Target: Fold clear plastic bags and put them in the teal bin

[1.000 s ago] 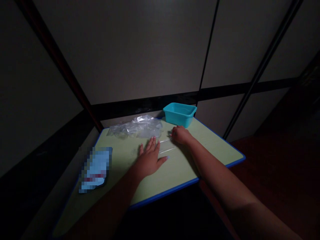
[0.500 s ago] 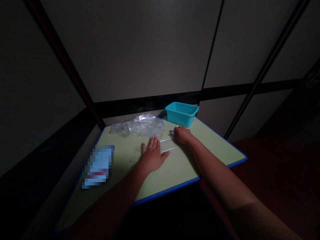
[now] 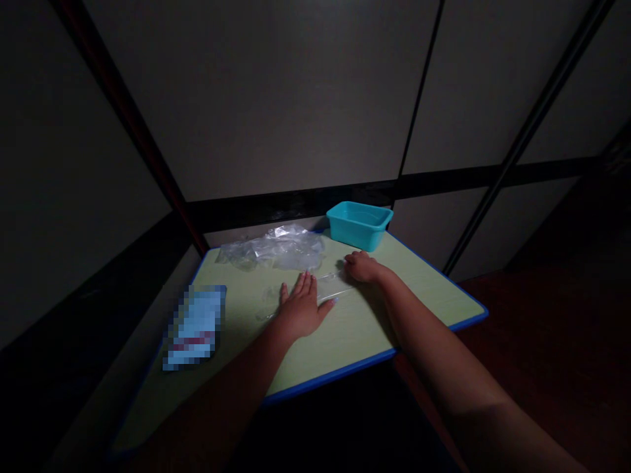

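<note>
Shifted slightly: right hand [image 3: 363,267], curled at clear bag [image 3: 335,285] in front of tub [image 3: 355,232], grip undeterminable; left hand [image 3: 300,311] unclenched, flat on bag.

Table [image 3: 335,345]: pale yellow-green top, blue edging. Turquoise tub [image 3: 355,233] upright at the far right corner. Crumpled clear plastic [image 3: 290,248] along the far edge, left corner to past mid. Light-blue item [image 3: 197,322] by the left edge, pixelated, can't ID. Clear plastic strip [image 3: 332,287] mid-table, flat, partly hidden.
</note>
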### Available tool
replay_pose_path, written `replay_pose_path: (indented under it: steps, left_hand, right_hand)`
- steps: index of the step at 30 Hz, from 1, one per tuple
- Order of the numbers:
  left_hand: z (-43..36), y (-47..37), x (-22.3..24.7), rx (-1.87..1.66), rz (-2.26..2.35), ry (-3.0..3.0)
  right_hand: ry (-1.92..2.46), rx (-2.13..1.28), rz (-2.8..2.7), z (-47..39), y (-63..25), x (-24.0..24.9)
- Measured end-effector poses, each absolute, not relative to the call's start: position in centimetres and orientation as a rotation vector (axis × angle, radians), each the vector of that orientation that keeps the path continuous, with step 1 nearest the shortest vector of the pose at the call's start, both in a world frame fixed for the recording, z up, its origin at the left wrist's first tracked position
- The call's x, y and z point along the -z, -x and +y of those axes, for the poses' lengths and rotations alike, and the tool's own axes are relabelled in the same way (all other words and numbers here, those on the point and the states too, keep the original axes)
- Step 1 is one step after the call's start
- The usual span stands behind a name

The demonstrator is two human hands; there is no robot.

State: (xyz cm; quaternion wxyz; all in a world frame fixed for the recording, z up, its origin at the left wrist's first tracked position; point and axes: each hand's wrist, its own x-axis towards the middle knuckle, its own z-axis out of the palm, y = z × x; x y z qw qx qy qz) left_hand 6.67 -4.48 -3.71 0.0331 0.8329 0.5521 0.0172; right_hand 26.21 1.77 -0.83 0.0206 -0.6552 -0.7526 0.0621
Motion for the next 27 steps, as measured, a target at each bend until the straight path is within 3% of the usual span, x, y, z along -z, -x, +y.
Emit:
replay_pose_path:
  steps: [12,27]
  left_hand:
    - [-4.6,-6.7,3.3,-0.063,1.673,-2.551]
    - [-4.3,-6.5,3.6,-0.214,1.696,-2.596]
  right_hand:
    - [1.996,-0.348,-2.248,1.7,-26.3,0.4]
    - [1.534,-0.579,-2.174,2.4,-27.0,1.5]
